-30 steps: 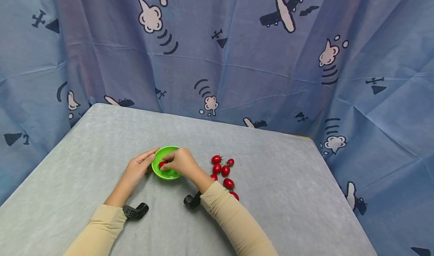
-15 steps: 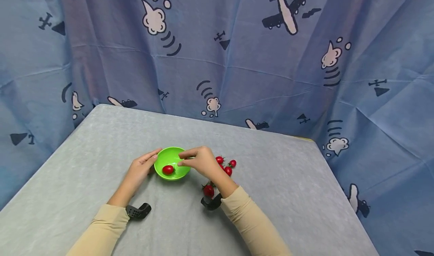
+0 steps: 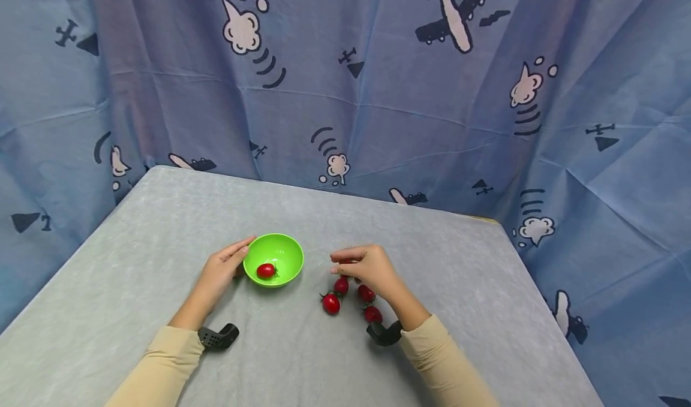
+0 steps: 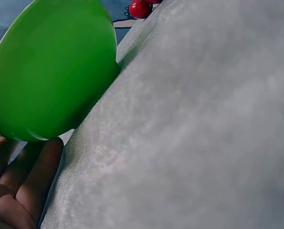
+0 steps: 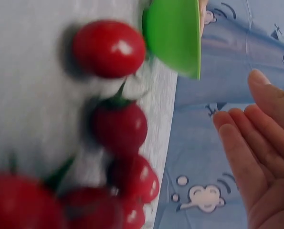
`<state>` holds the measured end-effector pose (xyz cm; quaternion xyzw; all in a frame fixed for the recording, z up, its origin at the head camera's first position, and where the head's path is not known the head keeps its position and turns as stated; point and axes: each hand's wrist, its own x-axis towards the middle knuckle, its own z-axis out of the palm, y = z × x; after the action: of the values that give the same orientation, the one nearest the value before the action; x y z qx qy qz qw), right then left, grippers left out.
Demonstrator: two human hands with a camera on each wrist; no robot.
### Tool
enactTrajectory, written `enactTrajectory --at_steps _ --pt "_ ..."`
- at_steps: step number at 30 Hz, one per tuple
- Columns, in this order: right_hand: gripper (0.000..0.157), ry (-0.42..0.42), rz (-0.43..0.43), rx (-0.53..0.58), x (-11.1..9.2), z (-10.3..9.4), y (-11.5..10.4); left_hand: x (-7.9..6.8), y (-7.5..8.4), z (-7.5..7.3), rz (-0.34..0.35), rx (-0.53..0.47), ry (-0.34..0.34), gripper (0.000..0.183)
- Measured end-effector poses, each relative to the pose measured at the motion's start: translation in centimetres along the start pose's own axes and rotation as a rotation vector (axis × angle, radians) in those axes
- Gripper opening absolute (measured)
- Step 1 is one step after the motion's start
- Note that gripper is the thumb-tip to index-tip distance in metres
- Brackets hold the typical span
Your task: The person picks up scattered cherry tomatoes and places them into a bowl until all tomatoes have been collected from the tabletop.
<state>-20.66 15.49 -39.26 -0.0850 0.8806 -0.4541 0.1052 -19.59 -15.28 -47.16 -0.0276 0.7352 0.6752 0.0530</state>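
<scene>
A bright green bowl (image 3: 290, 258) stands on the table with one cherry tomato (image 3: 266, 270) inside it. My left hand (image 3: 218, 270) rests against the bowl's left side; in the left wrist view its fairly straight fingers (image 4: 39, 176) touch the outer wall. To the right of the bowl, my right hand (image 3: 372, 269) hovers over a group of red cherry tomatoes (image 3: 331, 303) and partly hides them from the head camera. The right wrist view shows its fingers (image 5: 242, 160) apart from the thumb, holding nothing, with several tomatoes (image 5: 120, 126) below.
A pale grey cloth covers the table (image 3: 189, 215). Behind it hangs a blue curtain (image 3: 302, 107) printed with planes and clouds. Black wrist devices (image 3: 218, 336) sit on both forearms, the right one close to the nearest tomatoes.
My right hand has withdrawn from the bowl, leaving a tomato in it, and moved right over the loose tomatoes. My left hand has stayed at the bowl.
</scene>
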Motion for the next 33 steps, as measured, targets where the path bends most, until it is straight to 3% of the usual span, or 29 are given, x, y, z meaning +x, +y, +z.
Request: enactTrajectory --at_steps 5,12,33 --pt "0.029 0.021 0.032 -0.001 -1.0 -1.3 0.9 -0.1 0.0 -0.2 -0.003 -0.010 -0.004 0.051" --pt "0.029 0.054 0.012 -0.019 -1.9 -2.3 2.3 0.0 -0.1 -0.1 0.005 -0.018 0.004 0.051" --pt "0.036 0.059 0.080 0.037 -3.6 -2.9 5.9 0.0 -0.3 0.0 -0.008 -0.014 0.000 0.051"
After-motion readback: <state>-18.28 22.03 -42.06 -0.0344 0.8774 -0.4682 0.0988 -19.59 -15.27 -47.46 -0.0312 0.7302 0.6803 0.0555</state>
